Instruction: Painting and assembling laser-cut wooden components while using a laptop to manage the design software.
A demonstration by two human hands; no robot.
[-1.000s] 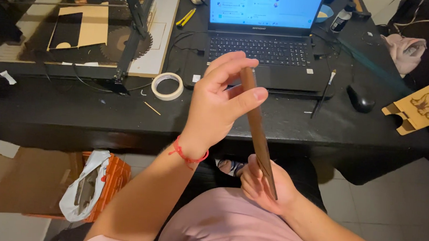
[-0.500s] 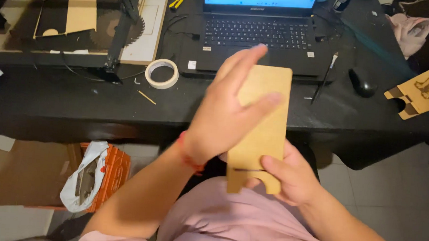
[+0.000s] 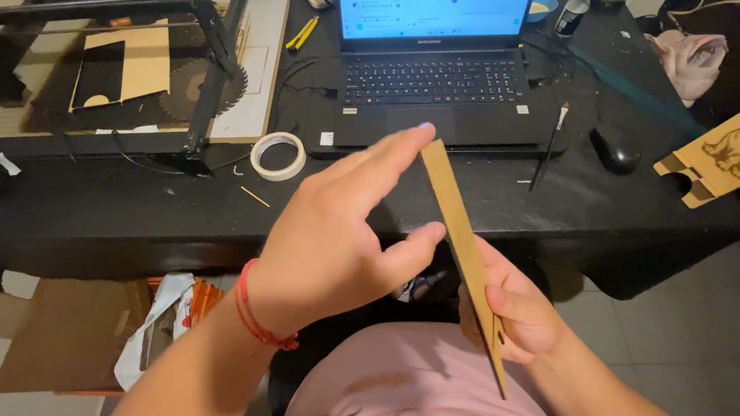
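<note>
Board has turned since half a second ago: broad face showed then, now it's edge-on to me, so I'm still rotating and checking it. My right hand, lower centre-right, is closed around its lower end. My left hand, centre frame, is mostly open, thumb and fingertip touching its upper edge. Beyond: tape roll, laptop at top centre

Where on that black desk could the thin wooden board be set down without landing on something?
The widest bare strip of the black desk runs along its near edge, below the tape roll and laser frame. Another patch lies between the mouse and the engraved wooden cutout. Around the laptop it is crowded with cables and a brush.
</note>
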